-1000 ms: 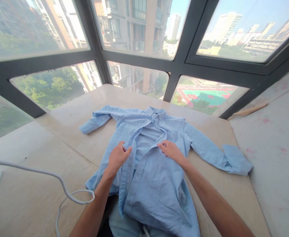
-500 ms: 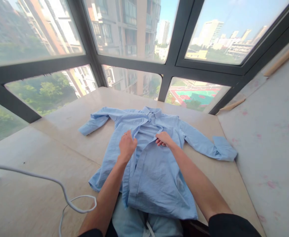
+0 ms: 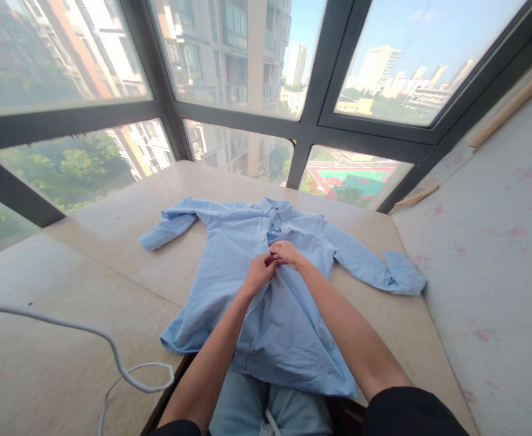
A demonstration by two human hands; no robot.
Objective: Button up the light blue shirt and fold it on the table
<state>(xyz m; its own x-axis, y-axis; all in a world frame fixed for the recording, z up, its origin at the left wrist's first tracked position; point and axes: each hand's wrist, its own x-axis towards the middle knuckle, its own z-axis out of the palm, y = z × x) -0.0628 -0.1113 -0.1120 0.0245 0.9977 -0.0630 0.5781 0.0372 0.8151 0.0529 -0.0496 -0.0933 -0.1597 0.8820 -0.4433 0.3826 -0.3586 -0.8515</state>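
A light blue long-sleeved shirt (image 3: 229, 254) lies face up on a pale wooden tabletop (image 3: 111, 230), collar toward the windows, both sleeves spread out. My left hand (image 3: 257, 272) and my right hand (image 3: 286, 253) meet at the chest, just below the collar. Both pinch the two front edges of the shirt together there. The shirt's hem hangs over the near table edge onto my lap.
A white cable (image 3: 111, 351) loops across the near left of the table. Dark-framed windows (image 3: 302, 121) stand close behind the table. A pale padded surface with pink marks (image 3: 497, 254) rises at the right. Wooden sticks (image 3: 414, 197) lie at its far edge.
My hands were apart, one on each front panel. They have moved up and together, pulling the two front edges shut over the chest.
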